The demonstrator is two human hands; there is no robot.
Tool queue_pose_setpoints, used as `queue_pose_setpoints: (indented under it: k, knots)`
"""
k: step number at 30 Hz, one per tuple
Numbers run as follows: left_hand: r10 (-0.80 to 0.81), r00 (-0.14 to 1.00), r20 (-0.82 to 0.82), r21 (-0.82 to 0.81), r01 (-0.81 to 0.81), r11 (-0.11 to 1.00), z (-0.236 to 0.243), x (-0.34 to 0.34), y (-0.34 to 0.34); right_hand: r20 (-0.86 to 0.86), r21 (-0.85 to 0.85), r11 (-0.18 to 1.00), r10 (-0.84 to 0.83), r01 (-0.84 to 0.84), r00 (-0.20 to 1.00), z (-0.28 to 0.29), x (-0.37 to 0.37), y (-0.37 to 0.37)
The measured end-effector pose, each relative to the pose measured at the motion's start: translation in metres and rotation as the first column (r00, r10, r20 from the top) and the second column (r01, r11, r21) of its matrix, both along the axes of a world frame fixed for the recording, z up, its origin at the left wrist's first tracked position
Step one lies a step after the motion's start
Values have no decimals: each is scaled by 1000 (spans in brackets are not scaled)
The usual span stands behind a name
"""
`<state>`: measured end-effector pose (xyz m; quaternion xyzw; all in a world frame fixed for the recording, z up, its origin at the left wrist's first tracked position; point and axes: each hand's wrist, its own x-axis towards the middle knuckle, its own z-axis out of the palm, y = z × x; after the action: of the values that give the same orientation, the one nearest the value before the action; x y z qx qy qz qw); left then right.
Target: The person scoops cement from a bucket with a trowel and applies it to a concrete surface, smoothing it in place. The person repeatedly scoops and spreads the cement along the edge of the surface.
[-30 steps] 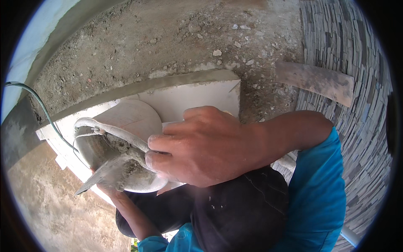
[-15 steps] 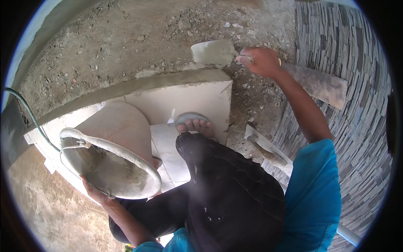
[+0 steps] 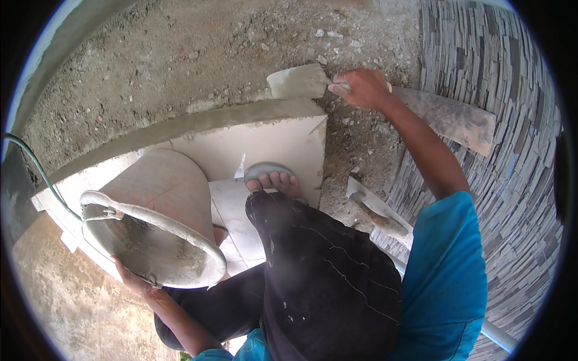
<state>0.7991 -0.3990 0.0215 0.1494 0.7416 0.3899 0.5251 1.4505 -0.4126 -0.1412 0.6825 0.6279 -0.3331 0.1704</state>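
My right hand (image 3: 359,87) is closed round the handle of a trowel (image 3: 298,82). Its cement-coated blade lies along the mortar edge (image 3: 241,114) that borders the white tiles; whether it touches cannot be made out. In my left hand (image 3: 133,280) is the rim of a grey bucket (image 3: 165,174), tipped so that its mouth faces me. Wet cement coats the inside of the bucket, with some at the bottom. Part of the left hand's fingers is hidden behind the rim.
White tiles (image 3: 274,144) lie under my foot and the bucket. Rough soil with rubble (image 3: 180,54) stretches beyond the edge. On the right are a plastering float (image 3: 379,213), a stone-strip wall (image 3: 475,198) and a stained tile piece (image 3: 451,117). A green hose (image 3: 42,171) runs at left.
The trowel and my right hand have shifted slightly left and down along the mortar edge. The whole view has moved a little; my left hand still holds the tipped bucket.
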Motion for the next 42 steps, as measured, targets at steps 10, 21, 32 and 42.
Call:
queue_pose_setpoints:
  k: [10,21,32,42]
  knots:
    - [-22,998,-58,6,22,1000,0,8,2,-127,76,997,29,-20,991,29,4,0]
    - [-64,995,-80,25,66,998,2,3,1,-135,6,1000,-24,25,991,82,5,8]
    - [-9,1000,16,16,9,1000,-2,-1,1,-17,-57,998,-24,23,1000,-3,18,15]
    - [-9,998,-60,27,11,1000,3,15,4,-65,-18,1000,-6,4,998,9,20,4]
